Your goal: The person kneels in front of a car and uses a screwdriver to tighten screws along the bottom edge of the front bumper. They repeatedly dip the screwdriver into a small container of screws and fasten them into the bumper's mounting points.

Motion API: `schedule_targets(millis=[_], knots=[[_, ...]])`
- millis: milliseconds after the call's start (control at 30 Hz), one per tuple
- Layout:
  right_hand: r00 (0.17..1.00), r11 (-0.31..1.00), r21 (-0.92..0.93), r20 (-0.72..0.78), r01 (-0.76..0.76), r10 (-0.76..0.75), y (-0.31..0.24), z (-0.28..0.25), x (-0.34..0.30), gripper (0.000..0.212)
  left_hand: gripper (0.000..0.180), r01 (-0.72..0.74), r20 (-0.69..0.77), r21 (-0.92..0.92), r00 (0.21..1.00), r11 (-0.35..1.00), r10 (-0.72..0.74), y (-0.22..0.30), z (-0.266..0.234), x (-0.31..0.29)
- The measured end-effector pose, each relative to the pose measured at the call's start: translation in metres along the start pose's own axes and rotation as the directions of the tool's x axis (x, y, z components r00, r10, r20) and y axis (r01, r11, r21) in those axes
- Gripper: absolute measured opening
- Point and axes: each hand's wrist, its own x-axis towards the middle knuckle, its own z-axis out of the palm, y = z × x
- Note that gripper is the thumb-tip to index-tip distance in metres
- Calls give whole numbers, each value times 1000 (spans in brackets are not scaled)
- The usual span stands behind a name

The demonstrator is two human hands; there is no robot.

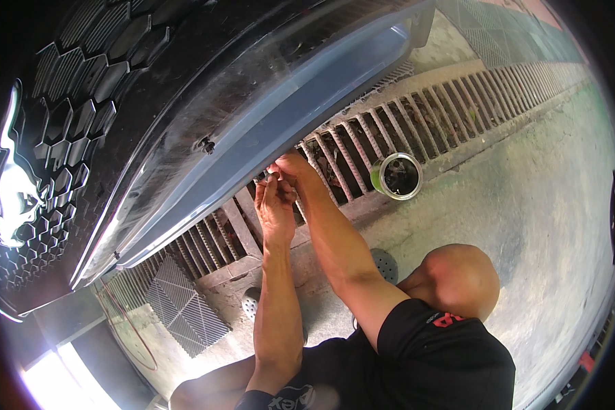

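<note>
Both my arms reach up to the lower edge of a car's front bumper panel (253, 147), which is blue-grey below and black above. My left hand (275, 201) is closed just beneath this edge, fingers pinched together near a small dark piece (261, 176) that I cannot make out clearly. Right beside it, my right hand (292, 166) goes up against the edge. Its fingers are partly hidden by the panel and by my left fingers, so its grip does not show. A small dark clip-like fitting (203, 145) sits on the panel up to the left.
An open round tin (401, 176) with dark small contents stands beside the floor grate (362, 147). The ribbed bars run under the bumper. A grey slatted floor tile (184, 307) lies at lower left, near a thin reddish hose (124, 321). The honeycomb grille (68, 150) is at left.
</note>
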Motion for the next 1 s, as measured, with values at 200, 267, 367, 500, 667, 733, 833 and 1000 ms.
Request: schedule_targets(millis=[200, 267, 367, 500, 667, 733, 833, 1000], knots=[[993, 976, -181, 35, 120, -116, -3, -8, 13, 16, 7, 7, 44, 4, 999, 1000, -7, 0, 14, 1], [996, 975, -206, 29, 88, -84, -4, -9, 13, 12, 7, 15, 72, 2, 997, 1000, -15, 2, 13, 3], [1000, 987, -159, 13, 30, -28, -3, 2, 1, 7, 9, 24, 57, -9, 998, 1000, -24, 5, 5, 3], [996, 999, -17, 74, -43, 44, -3, -8, -10, 6, 15, 34, 27, -1, 999, 999, -34, 6, 4, 5], [988, 982, 160, 137, -96, 74, -2, -1, -16, 11, 27, -3, -2, 104, 1000, 995, 3, 12, -4, -2], [991, 990, 130, 126, -55, 39, -4, -1, -11, 11, 27, 21, -59, 145, 998, 989, -12, 13, 2, -4], [896, 981, 158, 442, -114, 33, -18, -50, 15, 20, 26, 4, 11, 151, 1000, 989, -6, 5, 21, 5], [986, 925, 380, 149, 15, -77, 2, 10, 0, 22, 23, -101, -16, 160, 994, 982, 105, 13, -13, 0]])
